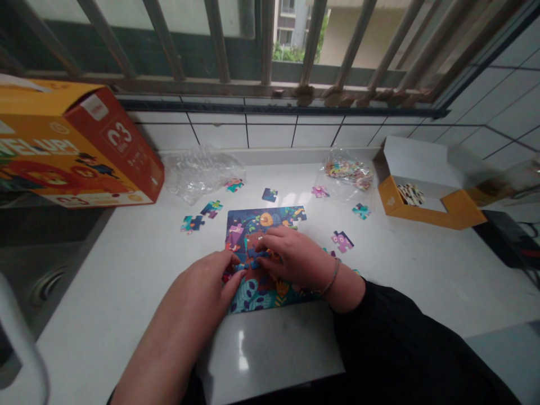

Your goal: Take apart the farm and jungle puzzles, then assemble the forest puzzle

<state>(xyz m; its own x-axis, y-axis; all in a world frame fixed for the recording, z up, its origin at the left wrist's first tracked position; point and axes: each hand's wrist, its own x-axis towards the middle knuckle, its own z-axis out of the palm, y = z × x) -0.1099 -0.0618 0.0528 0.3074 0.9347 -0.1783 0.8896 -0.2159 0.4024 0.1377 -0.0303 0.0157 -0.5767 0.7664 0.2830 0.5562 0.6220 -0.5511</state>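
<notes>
A partly assembled colourful jigsaw puzzle (pixel 257 225) lies on the white countertop (pixel 135 270) in front of me. Both my hands rest on its middle. My left hand (pixel 206 281) has its fingers curled and presses on the puzzle's left part. My right hand (pixel 291 253), with a thin bracelet at the wrist, pinches a small blue puzzle piece (pixel 255 254) against the puzzle surface. Loose pieces (pixel 342 241) lie scattered around the puzzle.
An orange puzzle box (pixel 71 152) stands at the back left beside a crumpled clear plastic bag (pixel 198 171). A bag of pieces (pixel 348 171) and an open orange-and-white box tray (pixel 422 197) sit at the back right. A sink (pixel 46 270) lies left; a barred window behind.
</notes>
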